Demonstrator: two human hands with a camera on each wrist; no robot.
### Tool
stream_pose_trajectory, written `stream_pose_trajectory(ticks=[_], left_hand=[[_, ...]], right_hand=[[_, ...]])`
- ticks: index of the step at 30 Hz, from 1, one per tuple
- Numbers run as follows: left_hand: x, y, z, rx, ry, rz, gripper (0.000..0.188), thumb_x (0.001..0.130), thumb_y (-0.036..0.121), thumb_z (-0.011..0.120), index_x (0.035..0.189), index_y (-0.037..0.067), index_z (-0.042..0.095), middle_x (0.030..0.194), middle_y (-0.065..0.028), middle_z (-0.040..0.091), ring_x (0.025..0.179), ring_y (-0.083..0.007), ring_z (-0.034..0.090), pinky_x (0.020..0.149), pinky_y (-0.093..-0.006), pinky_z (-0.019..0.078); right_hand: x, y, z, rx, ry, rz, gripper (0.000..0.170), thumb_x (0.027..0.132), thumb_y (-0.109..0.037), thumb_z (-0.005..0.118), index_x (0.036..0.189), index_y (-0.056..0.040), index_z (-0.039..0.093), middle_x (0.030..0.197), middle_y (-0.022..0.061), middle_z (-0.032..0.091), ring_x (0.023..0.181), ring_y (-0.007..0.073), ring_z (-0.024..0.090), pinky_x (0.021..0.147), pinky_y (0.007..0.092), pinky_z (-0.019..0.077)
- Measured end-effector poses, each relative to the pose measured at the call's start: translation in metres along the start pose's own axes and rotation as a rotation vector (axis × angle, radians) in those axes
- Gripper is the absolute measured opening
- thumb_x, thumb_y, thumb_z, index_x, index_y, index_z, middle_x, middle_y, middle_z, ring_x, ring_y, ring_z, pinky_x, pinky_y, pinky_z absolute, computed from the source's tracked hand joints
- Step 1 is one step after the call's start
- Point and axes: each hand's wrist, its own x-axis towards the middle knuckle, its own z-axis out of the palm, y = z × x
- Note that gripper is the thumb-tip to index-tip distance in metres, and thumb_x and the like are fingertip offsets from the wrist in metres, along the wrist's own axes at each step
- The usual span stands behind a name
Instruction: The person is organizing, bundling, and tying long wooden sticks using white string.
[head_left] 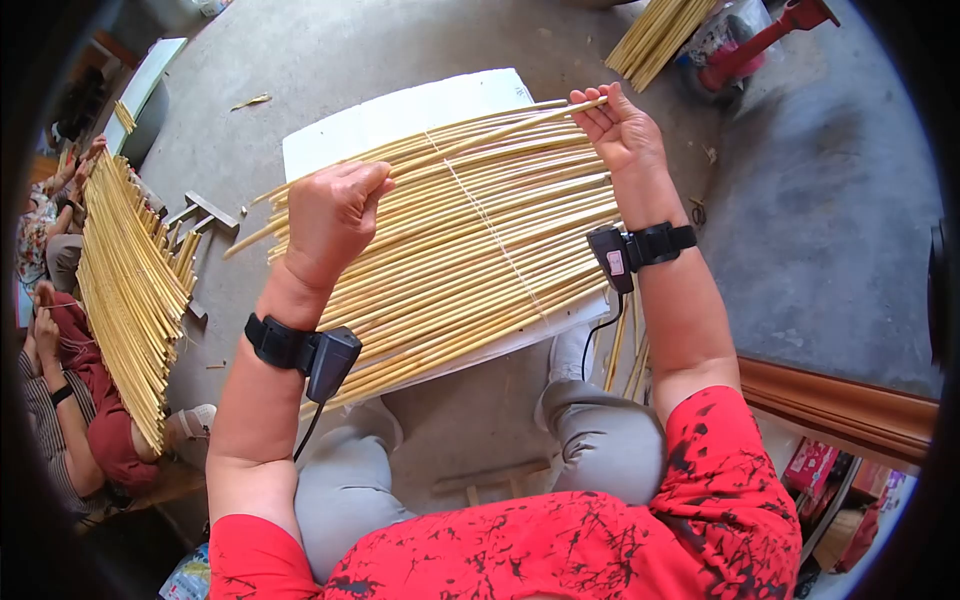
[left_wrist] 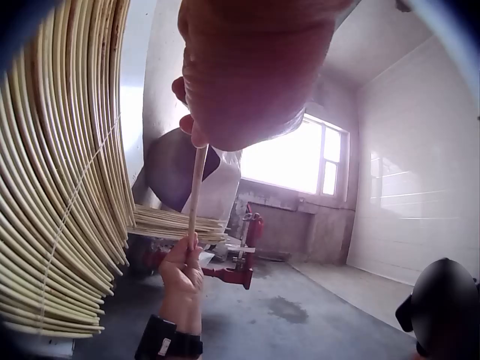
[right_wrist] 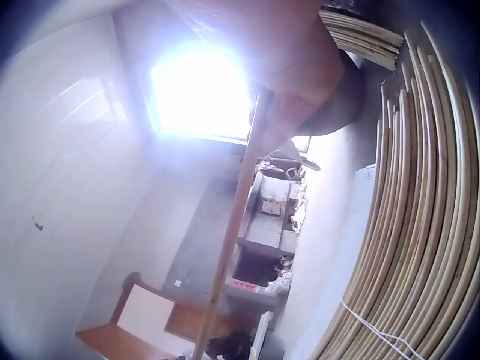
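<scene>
In the head view a single pale stick (head_left: 470, 141) slants above a mat of parallel sticks (head_left: 470, 250) crossed by a white string (head_left: 477, 208). My left hand (head_left: 335, 215) curls round the stick left of its middle, and its far left end juts out past the hand. The right hand (head_left: 625, 130) pinches the stick's right end between thumb and fingers, its other fingers loosely bent. In the left wrist view the stick (left_wrist: 196, 191) runs from the left hand (left_wrist: 255, 75) to the right hand (left_wrist: 182, 277). The right wrist view shows the stick (right_wrist: 232, 232) under the right hand (right_wrist: 277, 67).
A white board (head_left: 400, 115) lies under the mat. At the left, other people hold another stick mat (head_left: 130, 290) beside a small wooden stand (head_left: 210, 212). Back right are a stick bundle (head_left: 660, 40) and a red metal tool (head_left: 765, 50). A brown wooden edge (head_left: 840, 405) is at the right.
</scene>
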Motion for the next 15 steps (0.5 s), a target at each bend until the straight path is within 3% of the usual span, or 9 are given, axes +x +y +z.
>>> stream_pose_trajectory(ticks=[2,6,9,10,11,13,14,15], left_hand=[[0.002,0.009,-0.003,0.158,0.029,0.119,0.009,0.074,0.007,0.064,0.081,0.003,0.061,0.071,-0.0110,0.061,0.065,-0.0286,0.059,0.053,-0.0320,0.0457],[-0.002,-0.006,0.009,0.203,0.048,0.170,0.014,0.074,0.013,0.065,0.086,0.006,0.061,0.072,-0.0098,0.061,0.067,-0.0276,0.059,0.056,-0.0333,0.0465],[-0.001,-0.037,0.008,0.173,0.033,0.078,0.018,0.076,0.019,0.065,0.088,0.006,0.062,0.078,-0.0115,0.061,0.072,-0.0282,0.059,0.061,-0.0340,0.0471],[-0.004,-0.049,0.001,0.218,0.086,0.013,0.033,0.078,0.028,0.064,0.101,0.006,0.059,0.089,-0.0125,0.060,0.081,-0.0273,0.058,0.068,-0.0341,0.0475],[-0.005,-0.059,-0.005,0.248,0.087,-0.006,0.033,0.078,0.028,0.064,0.101,0.006,0.059,0.089,-0.0125,0.060,0.081,-0.0273,0.058,0.068,-0.0341,0.0475],[-0.006,-0.079,-0.019,0.518,0.568,-0.050,0.052,0.077,0.036,0.064,0.116,0.004,0.050,0.096,-0.0118,0.058,0.089,-0.0254,0.057,0.072,-0.0343,0.0474],[-0.013,-0.094,-0.022,0.372,0.612,-0.248,0.059,0.075,0.041,0.066,0.115,0.003,0.046,0.101,-0.0133,0.054,0.089,-0.0230,0.054,0.072,-0.0321,0.0477],[-0.016,-0.096,-0.025,0.396,0.620,-0.248,0.059,0.075,0.041,0.066,0.115,0.003,0.046,0.101,-0.0133,0.054,0.089,-0.0230,0.054,0.072,-0.0321,0.0477]], right_hand=[[0.004,0.002,-0.007,-0.004,0.019,0.025,0.019,0.087,-0.019,0.054,0.084,-0.0003,0.052,0.084,0.0155,0.059,0.091,0.0341,0.060,0.078,0.0438,0.0517],[0.007,0.009,-0.016,0.001,0.022,0.072,0.018,0.088,-0.018,0.052,0.084,0.0005,0.052,0.087,0.0174,0.059,0.092,0.0355,0.059,0.079,0.0445,0.0511],[0.018,0.007,-0.026,0.026,-0.128,0.000,0.017,0.088,-0.017,0.051,0.086,-0.0003,0.053,0.090,0.0187,0.060,0.092,0.0337,0.059,0.084,0.0434,0.0488],[0.022,0.001,-0.029,-0.104,-0.080,-0.061,0.016,0.088,-0.017,0.051,0.087,-0.0007,0.053,0.092,0.0187,0.060,0.093,0.0327,0.059,0.084,0.0425,0.0489],[0.023,-0.003,-0.029,-0.023,0.027,-0.119,0.017,0.088,-0.017,0.051,0.088,0.0003,0.053,0.093,0.0189,0.060,0.095,0.0329,0.058,0.085,0.0434,0.0483],[0.037,-0.014,-0.048,0.091,0.015,-0.140,0.018,0.089,-0.015,0.049,0.090,0.0025,0.051,0.096,0.0196,0.059,0.098,0.0344,0.057,0.088,0.0455,0.0466],[0.040,-0.017,-0.058,0.106,-0.009,-0.151,0.017,0.089,-0.014,0.048,0.089,0.0028,0.051,0.096,0.0196,0.059,0.100,0.0349,0.056,0.089,0.0459,0.0463],[0.039,-0.015,-0.060,0.120,-0.027,-0.141,0.017,0.089,-0.014,0.048,0.089,0.0028,0.051,0.096,0.0196,0.059,0.100,0.0349,0.056,0.089,0.0459,0.0463]])
